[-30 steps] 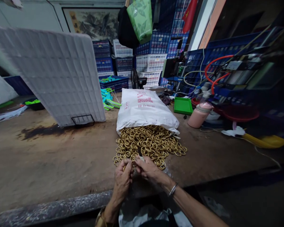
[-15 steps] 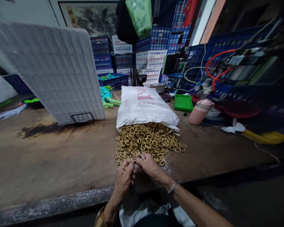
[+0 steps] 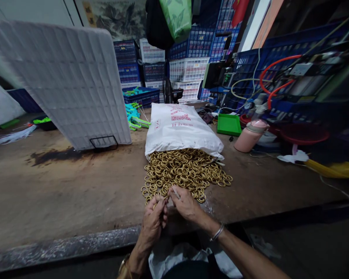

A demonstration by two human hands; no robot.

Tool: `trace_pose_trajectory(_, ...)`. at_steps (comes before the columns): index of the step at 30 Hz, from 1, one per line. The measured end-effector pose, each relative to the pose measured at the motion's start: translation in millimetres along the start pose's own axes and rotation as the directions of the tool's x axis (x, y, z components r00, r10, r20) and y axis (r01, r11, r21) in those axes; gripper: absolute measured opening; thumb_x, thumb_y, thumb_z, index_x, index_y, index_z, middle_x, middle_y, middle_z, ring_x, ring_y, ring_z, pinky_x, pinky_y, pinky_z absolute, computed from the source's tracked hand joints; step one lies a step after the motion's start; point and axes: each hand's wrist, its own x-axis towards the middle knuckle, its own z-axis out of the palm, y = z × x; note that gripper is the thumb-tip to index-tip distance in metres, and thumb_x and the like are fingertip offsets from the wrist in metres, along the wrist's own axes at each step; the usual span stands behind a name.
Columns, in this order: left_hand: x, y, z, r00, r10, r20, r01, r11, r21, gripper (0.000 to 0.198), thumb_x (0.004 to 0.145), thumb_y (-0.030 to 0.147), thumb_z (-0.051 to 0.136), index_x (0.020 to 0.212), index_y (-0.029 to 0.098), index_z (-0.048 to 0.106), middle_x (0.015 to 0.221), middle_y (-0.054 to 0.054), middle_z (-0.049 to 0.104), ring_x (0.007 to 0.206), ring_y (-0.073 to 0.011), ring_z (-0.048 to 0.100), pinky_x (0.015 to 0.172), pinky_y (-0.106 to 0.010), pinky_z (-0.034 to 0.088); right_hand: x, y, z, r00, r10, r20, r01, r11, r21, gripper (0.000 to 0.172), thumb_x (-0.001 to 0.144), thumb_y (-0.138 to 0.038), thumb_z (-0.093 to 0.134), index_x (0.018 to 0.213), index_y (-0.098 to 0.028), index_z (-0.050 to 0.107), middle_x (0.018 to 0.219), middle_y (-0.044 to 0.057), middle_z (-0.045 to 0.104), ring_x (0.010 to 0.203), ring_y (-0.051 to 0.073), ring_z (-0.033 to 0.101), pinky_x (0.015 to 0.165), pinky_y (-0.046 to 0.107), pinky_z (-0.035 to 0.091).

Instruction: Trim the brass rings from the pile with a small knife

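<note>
My left hand (image 3: 154, 217) is closed, its thumb and finger pinching a gold-coloured ring (image 3: 155, 206) at the near edge of the pile. Close to its right, my right hand (image 3: 185, 203) is closed around a slim pale tool with a pointed end (image 3: 176, 193); its exact kind is not clear. The fingertips of both hands nearly meet. Behind them many gold-coloured rings (image 3: 183, 172) spill onto the table from the mouth of a white sack (image 3: 182, 131) with red print.
A quilted grey-white panel (image 3: 75, 85) stands on the wooden table (image 3: 84, 193) at left. To the right are a green tray (image 3: 228, 124), a pink bottle (image 3: 251, 135) and a machine with orange hoses (image 3: 305, 77). Stacked crates (image 3: 189, 69) rise behind.
The view has shifted slightly, so the surroundings sit a little further right. My right hand has drawn slightly away from the left, and its tool has tilted.
</note>
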Motion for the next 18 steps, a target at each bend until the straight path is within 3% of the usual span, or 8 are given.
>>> trace_pose_trajectory(3,2.3,-2.2,-1.7,1.000,0.013,-0.023,-0.014,1.000,-0.028,0.038,0.063,0.050,0.067,0.073,0.019,0.046,0.050,0.008,0.047,0.036,-0.0031,0.037,0.034,-0.013,0.024,-5.2,1.5,0.8,0.998,-0.038,0.047,0.049,0.969,-0.244,0.013,0.073,-0.009,0.041,0.071,-0.019,0.050,0.060,-0.003,0.049,0.055,0.010,0.040,0.054,0.021,0.026)
trace_pose_trajectory(6,3.7,-4.3,-3.7,0.999,0.022,-0.025,-0.023,1.000,-0.014,0.040,0.062,0.051,0.067,0.071,0.019,0.045,0.049,0.008,0.047,0.036,-0.0029,0.037,0.034,-0.013,0.024,-9.5,1.2,2.0,0.993,-0.066,0.100,0.098,0.925,-0.366,0.021,0.064,-0.004,0.040,0.075,-0.019,0.051,0.063,-0.002,0.053,0.058,0.011,0.043,0.055,0.022,0.024)
trace_pose_trajectory(11,1.6,-2.1,-4.0,0.999,0.015,-0.041,-0.013,0.999,0.036,0.039,0.063,0.051,0.065,0.073,0.019,0.046,0.051,0.008,0.048,0.037,-0.0030,0.038,0.036,-0.013,0.025,-10.5,-2.8,1.3,0.989,-0.066,0.135,0.120,0.885,-0.449,0.026,0.063,-0.005,0.039,0.082,-0.019,0.051,0.068,0.001,0.057,0.060,0.013,0.046,0.055,0.024,0.022)
trace_pose_trajectory(18,3.0,-4.1,-7.6,0.998,0.047,-0.039,-0.044,0.997,0.069,0.037,0.065,0.050,0.064,0.070,0.019,0.045,0.050,0.008,0.048,0.038,-0.0038,0.039,0.037,-0.014,0.026,-8.0,-3.9,2.3,0.974,-0.039,0.223,0.136,0.889,-0.438,0.025,0.066,-0.006,0.041,0.085,-0.019,0.050,0.070,0.001,0.058,0.061,0.013,0.048,0.055,0.023,0.024)
